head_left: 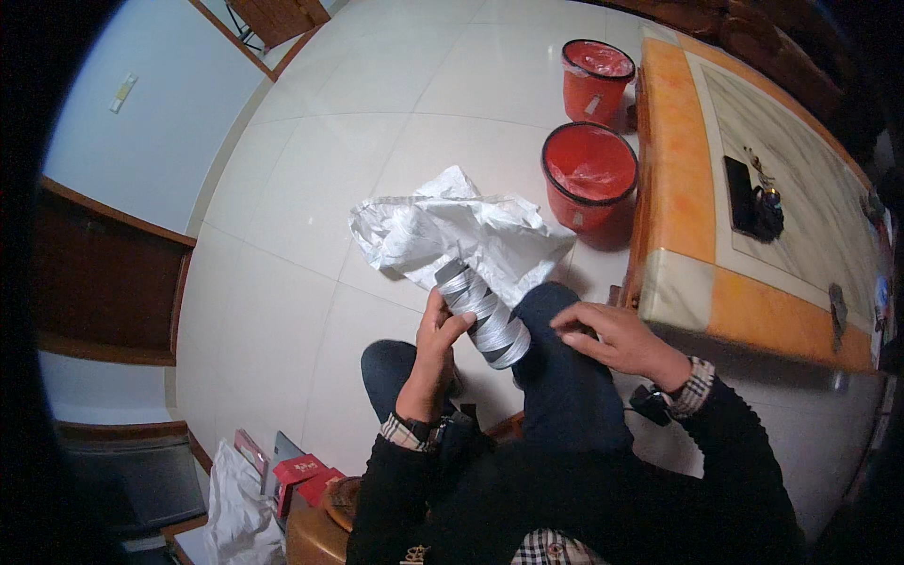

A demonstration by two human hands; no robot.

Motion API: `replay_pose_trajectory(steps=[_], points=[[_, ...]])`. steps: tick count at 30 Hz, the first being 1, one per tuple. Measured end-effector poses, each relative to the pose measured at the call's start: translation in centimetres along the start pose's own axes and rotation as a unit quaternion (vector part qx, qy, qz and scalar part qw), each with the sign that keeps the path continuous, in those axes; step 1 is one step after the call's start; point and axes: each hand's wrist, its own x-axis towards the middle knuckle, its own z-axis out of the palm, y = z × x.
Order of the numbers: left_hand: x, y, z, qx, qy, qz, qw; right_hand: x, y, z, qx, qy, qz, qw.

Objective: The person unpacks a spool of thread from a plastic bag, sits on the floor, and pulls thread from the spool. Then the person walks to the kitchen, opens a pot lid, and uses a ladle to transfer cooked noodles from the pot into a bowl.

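Observation:
My left hand (441,332) grips a cone-shaped spool of shiny silver-white thread (485,318), thumb on the near side. The thread is wound in crossing bands over a dark grey core, whose narrow end points up and away from me. To the right, my right hand (613,337) hovers over my right knee with its fingers bent, apart from the spool. Whether a thin strand lies between those fingertips cannot be made out. Beyond the spool, a crumpled white woven sack (459,226) lies on the floor.
Two red bins (592,169) with clear liners stand beside a marble-topped table (678,219). A phone (739,194) and a dark bundle (768,215) rest on it. At lower left are red boxes (300,473) and a white bag (240,508) beside a wooden stool (318,530).

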Motion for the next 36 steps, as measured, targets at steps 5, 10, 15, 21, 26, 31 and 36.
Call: replay_pose_trajectory(steps=[5, 10, 15, 21, 26, 31, 36], points=[[-1.7, -1.1, 3.8, 0.027, -0.061, 0.015, 0.998, -1.3, -0.9, 1.4, 0.127, 0.026, 0.027, 0.991], [-1.9, -1.4, 4.7, 0.062, -0.076, 0.01, 0.995, -0.6, 0.4, 2.8, 0.114, 0.015, 0.074, 0.991], [-1.1, -1.8, 6.1, 0.087, -0.113, 0.034, 0.989, -0.6, 1.3, 3.2, 0.035, 0.041, 0.051, 0.997], [-0.9, -1.0, 8.2, 0.111, -0.124, 0.05, 0.985, -1.0, 1.1, 2.5, 0.033, 0.072, 0.066, 0.995], [-0.8, 0.8, 9.5, 0.305, -0.034, 0.176, 0.935, -1.4, 0.6, 1.8, 0.026, 0.079, 0.122, 0.989], [0.3, 2.2, 10.0, 0.389, -0.052, 0.322, 0.862, -1.4, 0.2, 2.0, -0.022, 0.074, 0.105, 0.992], [0.2, 2.5, 9.7, 0.369, -0.051, 0.324, 0.869, -1.2, 0.3, 2.7, -0.027, 0.092, 0.073, 0.993]])
